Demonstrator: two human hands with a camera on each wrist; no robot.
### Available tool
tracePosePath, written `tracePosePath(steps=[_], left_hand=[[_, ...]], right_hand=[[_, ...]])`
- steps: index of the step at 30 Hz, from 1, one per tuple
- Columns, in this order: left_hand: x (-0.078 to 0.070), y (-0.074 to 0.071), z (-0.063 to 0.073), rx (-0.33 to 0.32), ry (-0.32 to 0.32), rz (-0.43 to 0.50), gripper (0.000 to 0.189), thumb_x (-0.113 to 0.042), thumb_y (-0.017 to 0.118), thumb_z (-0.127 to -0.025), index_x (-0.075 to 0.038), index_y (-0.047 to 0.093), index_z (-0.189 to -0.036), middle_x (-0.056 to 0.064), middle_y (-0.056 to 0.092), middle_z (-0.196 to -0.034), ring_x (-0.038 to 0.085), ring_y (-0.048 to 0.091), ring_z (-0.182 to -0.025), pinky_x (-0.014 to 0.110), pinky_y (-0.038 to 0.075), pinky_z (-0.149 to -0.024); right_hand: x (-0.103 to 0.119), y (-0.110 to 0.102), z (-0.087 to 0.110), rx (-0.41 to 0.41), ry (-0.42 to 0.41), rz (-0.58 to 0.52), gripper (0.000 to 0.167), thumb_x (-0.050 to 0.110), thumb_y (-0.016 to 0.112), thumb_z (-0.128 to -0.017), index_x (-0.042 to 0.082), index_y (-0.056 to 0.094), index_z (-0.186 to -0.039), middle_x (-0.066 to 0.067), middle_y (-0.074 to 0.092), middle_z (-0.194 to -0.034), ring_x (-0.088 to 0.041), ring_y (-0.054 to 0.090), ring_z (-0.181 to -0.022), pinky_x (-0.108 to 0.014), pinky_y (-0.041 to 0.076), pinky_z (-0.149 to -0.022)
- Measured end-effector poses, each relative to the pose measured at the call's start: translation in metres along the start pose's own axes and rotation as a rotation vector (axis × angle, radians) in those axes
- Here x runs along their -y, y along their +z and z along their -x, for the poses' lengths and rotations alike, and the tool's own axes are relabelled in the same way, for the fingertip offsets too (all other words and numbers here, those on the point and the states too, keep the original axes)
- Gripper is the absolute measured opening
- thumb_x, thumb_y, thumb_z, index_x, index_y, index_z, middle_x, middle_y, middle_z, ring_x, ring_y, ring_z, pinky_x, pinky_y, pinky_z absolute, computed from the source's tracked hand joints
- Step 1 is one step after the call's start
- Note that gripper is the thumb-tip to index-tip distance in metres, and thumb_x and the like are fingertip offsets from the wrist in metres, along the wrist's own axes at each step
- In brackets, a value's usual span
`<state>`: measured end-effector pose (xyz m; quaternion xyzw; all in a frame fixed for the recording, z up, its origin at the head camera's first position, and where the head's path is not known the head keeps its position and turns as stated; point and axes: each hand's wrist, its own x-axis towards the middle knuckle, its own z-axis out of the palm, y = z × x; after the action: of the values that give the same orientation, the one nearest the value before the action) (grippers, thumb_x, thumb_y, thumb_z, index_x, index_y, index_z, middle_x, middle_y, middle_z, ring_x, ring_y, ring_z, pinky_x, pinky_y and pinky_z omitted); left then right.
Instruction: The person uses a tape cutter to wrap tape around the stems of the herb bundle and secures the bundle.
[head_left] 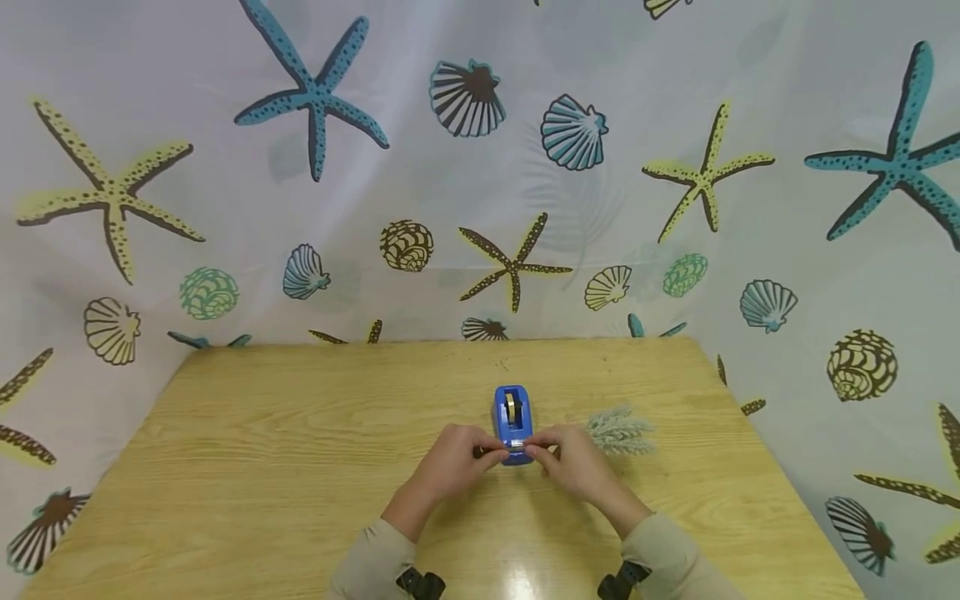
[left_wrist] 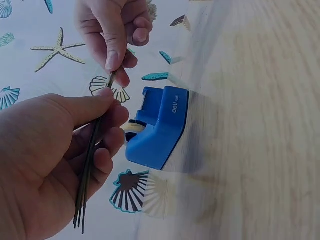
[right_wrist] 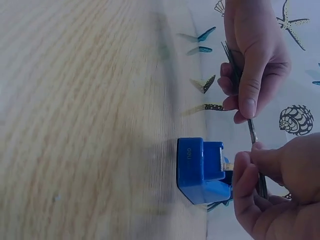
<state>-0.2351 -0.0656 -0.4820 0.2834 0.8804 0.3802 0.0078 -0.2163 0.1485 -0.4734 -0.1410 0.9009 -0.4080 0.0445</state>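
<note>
Both hands hold a thin bundle of dark stems (left_wrist: 90, 165) above the front of a blue tape dispenser (head_left: 513, 434). My left hand (head_left: 454, 463) pinches the stems between thumb and fingers, and their cut ends stick out past its palm in the left wrist view. Close beside it, my right hand (head_left: 576, 467) pinches the same bundle toward the other end. Pale, wheat-like heads (head_left: 619, 431) fan out to the right of that hand. A roll of tape (head_left: 512, 407) sits in the dispenser, its short end (right_wrist: 228, 166) showing near the toothed edge.
A light wooden table (head_left: 285, 450) lies under the hands. Behind it and along its sides hangs a white cloth (head_left: 390, 183) printed with starfish and shells. Dark wrist cameras are strapped over the beige sleeves (head_left: 675, 557).
</note>
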Motion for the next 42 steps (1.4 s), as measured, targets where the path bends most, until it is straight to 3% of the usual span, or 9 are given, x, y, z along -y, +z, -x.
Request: tracePosePath(steps=[6,11,15,19,27,35,42], left_hand=[[0.002,0.002,-0.003,0.017,-0.014,-0.008,0.013,-0.016,0.071,-0.093,-0.008,0.081,-0.094,0.003,0.075,-0.083,0.004,0.054,-0.064,0.02,0.047,-0.058],[0.007,0.005,-0.003,0.04,-0.051,0.024,0.013,-0.014,0.071,-0.093,-0.005,0.08,-0.094,0.004,0.076,-0.088,0.004,0.062,-0.073,0.02,0.052,-0.065],[0.01,0.007,-0.003,0.051,-0.065,0.03,0.011,-0.015,0.072,-0.092,-0.008,0.08,-0.093,0.001,0.076,-0.087,0.007,0.065,-0.077,0.022,0.054,-0.069],[0.015,0.012,-0.003,0.075,-0.063,-0.028,0.01,-0.017,0.073,-0.091,-0.011,0.081,-0.089,-0.002,0.076,-0.086,0.006,0.065,-0.077,0.023,0.053,-0.071],[0.017,0.021,-0.002,0.066,0.011,-0.21,0.009,-0.02,0.075,-0.087,-0.014,0.082,-0.085,-0.003,0.077,-0.083,0.009,0.067,-0.076,0.026,0.053,-0.072],[0.019,0.026,0.006,0.095,-0.011,-0.256,0.007,-0.021,0.079,-0.084,-0.016,0.082,-0.085,-0.005,0.07,-0.079,0.003,0.057,-0.071,0.022,0.049,-0.066],[0.02,0.029,0.01,0.087,-0.07,-0.242,0.006,-0.024,0.081,-0.083,-0.019,0.082,-0.086,-0.008,0.063,-0.077,0.001,0.048,-0.066,0.019,0.041,-0.06]], right_hand=[[0.0,-0.002,-0.002,0.023,0.015,0.035,0.019,0.016,0.061,-0.1,0.005,0.075,-0.107,-0.014,0.074,-0.103,-0.019,0.067,-0.062,-0.026,0.05,-0.051],[-0.002,-0.002,-0.002,0.047,0.016,0.012,0.018,0.015,0.062,-0.099,0.002,0.074,-0.102,-0.016,0.074,-0.093,-0.019,0.063,-0.056,-0.026,0.047,-0.047],[-0.004,0.001,-0.002,0.053,0.026,0.015,0.017,0.014,0.064,-0.098,0.001,0.075,-0.101,-0.017,0.074,-0.097,-0.015,0.062,-0.054,-0.026,0.048,-0.048],[-0.008,0.005,-0.001,0.075,0.035,0.051,0.015,0.012,0.066,-0.096,0.001,0.076,-0.098,-0.014,0.074,-0.085,-0.016,0.062,-0.053,-0.025,0.049,-0.048],[-0.014,0.012,-0.002,0.1,0.098,0.097,0.011,0.01,0.068,-0.094,0.005,0.078,-0.094,-0.005,0.069,-0.066,-0.011,0.055,-0.048,-0.024,0.044,-0.046],[-0.02,0.019,-0.001,0.071,0.014,0.187,0.007,0.016,0.077,-0.088,0.01,0.081,-0.087,-0.003,0.078,-0.087,-0.017,0.073,-0.085,-0.03,0.058,-0.071],[-0.026,0.026,0.0,0.038,-0.012,0.218,0.008,0.016,0.078,-0.085,0.009,0.081,-0.089,-0.006,0.078,-0.09,-0.023,0.074,-0.088,-0.033,0.059,-0.075]])
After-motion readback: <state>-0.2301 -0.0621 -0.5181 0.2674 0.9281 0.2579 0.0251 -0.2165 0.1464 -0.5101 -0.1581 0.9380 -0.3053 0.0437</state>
